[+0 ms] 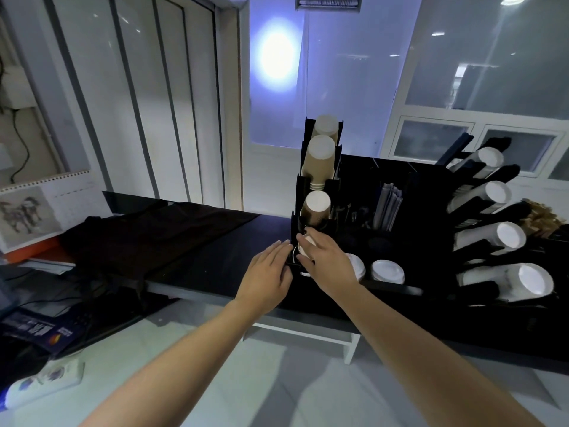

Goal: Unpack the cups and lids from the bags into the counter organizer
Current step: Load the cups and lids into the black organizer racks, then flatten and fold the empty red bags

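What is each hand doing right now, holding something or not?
Left hand: open, fingers straight, resting against the black organizer.
Right hand: fingers curled round a small stack of cups at the organizer's lowest slot.

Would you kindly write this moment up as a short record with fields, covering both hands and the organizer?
left hand: left hand, fingers straight, resting against the front left edge of the counter organizer
right hand: right hand, fingers curled round a small cup stack at the lowest slot
slots above: three brown cup stacks, bases facing out
front tray: white lids
right rack: white cup stacks lying tilted
counter: dark cloth at left
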Tool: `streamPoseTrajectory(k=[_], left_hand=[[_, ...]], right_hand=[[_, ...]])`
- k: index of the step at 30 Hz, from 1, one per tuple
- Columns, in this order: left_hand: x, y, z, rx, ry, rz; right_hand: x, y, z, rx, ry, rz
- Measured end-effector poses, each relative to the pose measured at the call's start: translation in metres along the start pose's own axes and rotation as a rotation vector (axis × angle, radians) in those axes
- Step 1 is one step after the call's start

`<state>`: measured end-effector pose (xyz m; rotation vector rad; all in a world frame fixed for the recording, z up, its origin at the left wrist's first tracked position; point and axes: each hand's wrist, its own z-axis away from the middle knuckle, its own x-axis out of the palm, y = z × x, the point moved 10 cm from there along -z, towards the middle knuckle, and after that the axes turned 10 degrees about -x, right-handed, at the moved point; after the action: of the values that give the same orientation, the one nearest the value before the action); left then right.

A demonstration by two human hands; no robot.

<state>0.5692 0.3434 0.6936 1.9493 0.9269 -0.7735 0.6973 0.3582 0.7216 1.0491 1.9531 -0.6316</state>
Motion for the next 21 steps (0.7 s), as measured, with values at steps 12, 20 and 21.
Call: streamPoseTrajectory(k=[12, 20, 21], left_hand=[[-0.002, -0.001, -0.001, -0.001, 0.072, 0.055], [-0.019, 0.064, -0.007, 0.152, 0.06, -0.012], [-0.02, 0.078, -0.003, 0.188, 0.067, 0.003]], right_hand=[[0.004, 0.001, 0.005, 0.037, -0.092, 0.22], [-0.046, 0.009, 0.034, 0.155, -0.013, -0.067], [-0.058, 0.012, 0.045, 0.178, 0.018, -0.092]])
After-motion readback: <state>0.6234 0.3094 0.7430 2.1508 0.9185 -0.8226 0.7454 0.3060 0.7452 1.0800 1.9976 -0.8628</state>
